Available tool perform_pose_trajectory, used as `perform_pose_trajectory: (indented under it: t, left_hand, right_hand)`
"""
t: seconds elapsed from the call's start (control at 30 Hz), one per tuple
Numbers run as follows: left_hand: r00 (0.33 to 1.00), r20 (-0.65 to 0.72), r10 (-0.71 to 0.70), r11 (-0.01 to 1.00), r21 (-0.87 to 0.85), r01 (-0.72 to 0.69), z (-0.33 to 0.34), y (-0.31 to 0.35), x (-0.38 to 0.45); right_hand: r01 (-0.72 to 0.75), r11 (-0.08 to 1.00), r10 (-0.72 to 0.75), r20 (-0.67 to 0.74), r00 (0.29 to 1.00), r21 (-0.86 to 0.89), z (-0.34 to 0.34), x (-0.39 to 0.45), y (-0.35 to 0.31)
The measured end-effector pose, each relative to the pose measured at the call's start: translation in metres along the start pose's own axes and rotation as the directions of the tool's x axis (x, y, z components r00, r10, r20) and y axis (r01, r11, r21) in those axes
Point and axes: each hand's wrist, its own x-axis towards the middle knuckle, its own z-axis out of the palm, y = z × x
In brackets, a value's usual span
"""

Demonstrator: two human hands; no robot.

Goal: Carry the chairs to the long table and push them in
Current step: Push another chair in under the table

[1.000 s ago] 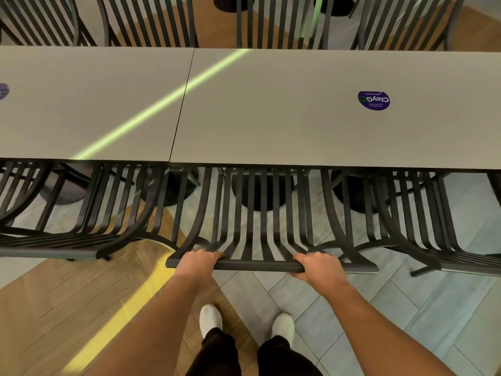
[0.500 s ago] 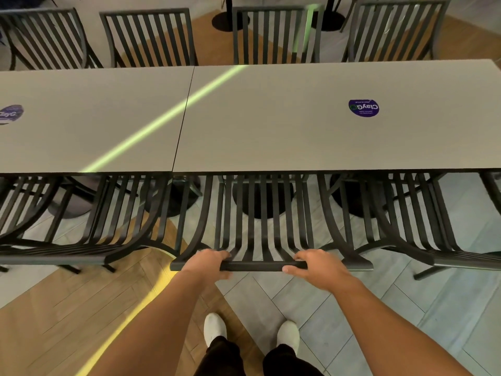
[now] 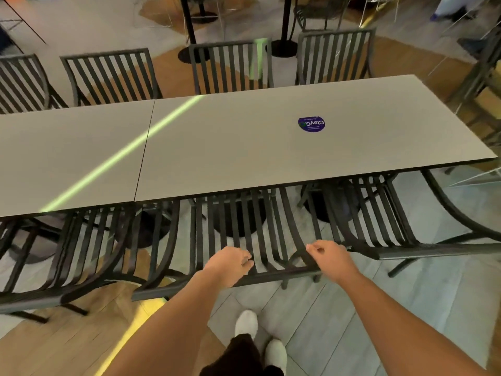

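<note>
Black slatted chair (image 3: pixel 244 234) ×1 pushed in | long table (image 3: pixel 244 147) ×1 | both hands, left (image 3: pixel 230 263), right (image 3: pixel 332 256), loosely curled, empty

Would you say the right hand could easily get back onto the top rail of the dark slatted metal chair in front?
Probably yes: the right hand hovers just above the dark slatted metal chair's top rail, with nothing between them.
</note>
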Motion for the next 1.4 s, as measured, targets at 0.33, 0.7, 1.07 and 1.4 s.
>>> perform_pose_trajectory:
  t: [0.33, 0.7, 1.07, 1.4]
  left_hand:
    - [0.97, 0.111, 0.217, 0.974, 0.039, -0.223, -0.031, 0.07, 0.086]
    - [0.951, 0.127, 0.281, 0.954, 0.069, -0.291, -0.026, 0.195, 0.147]
    - [0.999, 0.023, 0.048, 0.997, -0.065, -0.047, 0.06, 0.345, 0.163]
    - [0.991, 0.136, 0.017, 0.999, -0.044, -0.011, 0.106, 0.391, 0.157]
  right_hand:
    - [-0.151, 0.988, 0.146, -0.096, 0.985, -0.045, -0.071, 0.026, 0.034]
    - [-0.224, 0.971, 0.21, -0.149, 0.966, -0.084, -0.147, 0.039, 0.132]
    - [-0.062, 0.962, 0.059, -0.018, 0.998, -0.267, -0.254, 0.083, 0.304]
    - [0.027, 0.931, 0.03, 0.151, 0.988, -0.365, -0.29, 0.093, 0.368]
